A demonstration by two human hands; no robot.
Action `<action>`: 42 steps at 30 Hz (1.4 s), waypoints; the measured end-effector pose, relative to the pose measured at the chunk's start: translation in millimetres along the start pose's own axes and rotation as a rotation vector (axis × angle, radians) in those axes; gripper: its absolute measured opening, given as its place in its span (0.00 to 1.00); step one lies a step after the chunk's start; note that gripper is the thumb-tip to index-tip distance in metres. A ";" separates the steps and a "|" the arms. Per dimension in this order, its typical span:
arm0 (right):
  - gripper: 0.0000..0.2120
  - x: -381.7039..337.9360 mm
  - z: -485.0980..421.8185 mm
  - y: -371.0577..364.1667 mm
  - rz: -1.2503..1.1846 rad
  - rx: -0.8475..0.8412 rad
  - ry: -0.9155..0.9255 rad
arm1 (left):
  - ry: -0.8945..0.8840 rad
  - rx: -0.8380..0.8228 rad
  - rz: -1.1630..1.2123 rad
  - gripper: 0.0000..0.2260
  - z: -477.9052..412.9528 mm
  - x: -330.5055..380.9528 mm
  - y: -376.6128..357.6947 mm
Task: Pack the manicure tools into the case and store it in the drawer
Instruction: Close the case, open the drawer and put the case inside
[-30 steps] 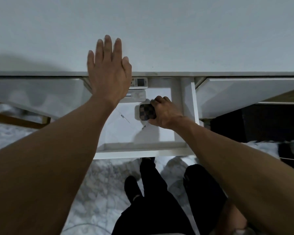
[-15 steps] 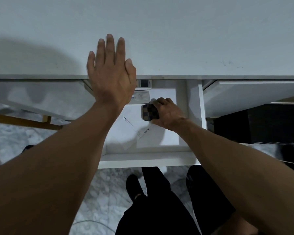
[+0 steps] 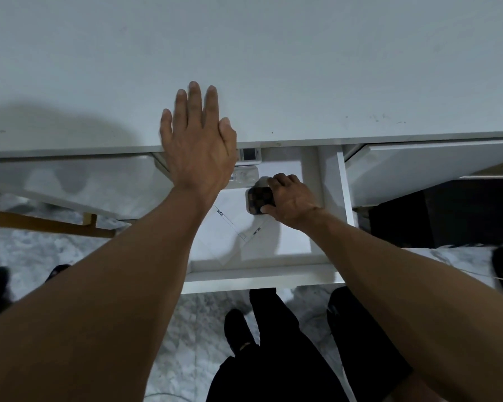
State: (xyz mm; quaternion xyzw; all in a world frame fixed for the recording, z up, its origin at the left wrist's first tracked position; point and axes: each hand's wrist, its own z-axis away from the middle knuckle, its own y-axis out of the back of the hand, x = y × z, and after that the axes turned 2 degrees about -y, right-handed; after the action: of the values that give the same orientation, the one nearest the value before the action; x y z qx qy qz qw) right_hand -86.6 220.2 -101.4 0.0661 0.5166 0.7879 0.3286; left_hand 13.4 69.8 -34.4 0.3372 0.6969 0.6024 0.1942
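- The right hand (image 3: pixel 288 203) is down inside the open white drawer (image 3: pixel 262 278).
- Its fingers are wrapped around the case (image 3: pixel 257 200), holding it by the right side.
- The case is near the back of the drawer, low over the drawer floor. I cannot tell if it touches the floor.
- The case is small and dark, with a checkered pattern and round corners. It looks closed.
- The left hand (image 3: pixel 198 146) is well apart from the case, up and to the left.
- The left hand is flat and wide open, fingers together, and holds nothing. It rests on the front edge of the white surface (image 3: pixel 273 53).
- A sheet of white paper (image 3: pixel 224 230) with thin lines lies on the drawer floor, just below the case.
- Two small pale things (image 3: pixel 249 156) sit at the back of the drawer, just behind the case. They are too blurry to name.
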 end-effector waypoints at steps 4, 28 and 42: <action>0.27 -5.6 12.6 17.9 0.007 0.046 -0.038 | -0.012 -0.091 0.033 0.25 0.0 -0.3 10.5; 0.29 -50.1 222.2 -3.6 -0.170 0.363 -0.092 | -0.206 -0.259 0.168 0.28 250.5 6.6 59.8; 0.33 -29.8 238.8 -53.1 -0.088 0.193 -0.068 | -0.061 -0.415 0.207 0.30 276.5 21.8 41.1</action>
State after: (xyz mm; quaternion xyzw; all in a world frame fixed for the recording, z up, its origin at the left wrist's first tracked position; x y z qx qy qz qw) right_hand 66.4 400.0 -30.6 0.1014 0.5813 0.7165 0.3721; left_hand 195.1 283.1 -46.6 0.3778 0.5138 0.7389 0.2176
